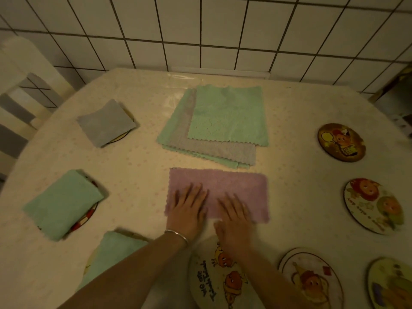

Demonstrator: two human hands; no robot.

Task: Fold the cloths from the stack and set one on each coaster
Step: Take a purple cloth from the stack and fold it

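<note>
Pink cloth (217,194) lies flat on the table (142,175) as a wide rectangle, apparently folded once in half; step in hand, as judged: fold of this cloth, mid-way, first crease being pressed down. Both hands lie on its near half, fingers straight and spread, palms down, gripping nothing: left hand (188,210) on the cloth's left part, right hand (234,216) just beside it toward the middle, slightly blurred, heel of the palm over the near edge. The right end of the cloth extends past the right hand, uncovered. Next move, as judged: take one short end and bring it across to the other for a square, edges matched, then carry it to a bare coaster. Nearest bare coaster (214,275) sits directly under the wrists, partly hidden by the forearms. Stack of cloths (223,121) lies beyond the fingertips, green on top, grey and green below, apart from the pink cloth. Left of the left hand: three coasters already covered, grey folded cloth (106,123) farthest, green folded cloth (63,202) nearer, a third green one (111,255) beside the left forearm. Right of the right hand: four more bare coasters, well apart
</note>
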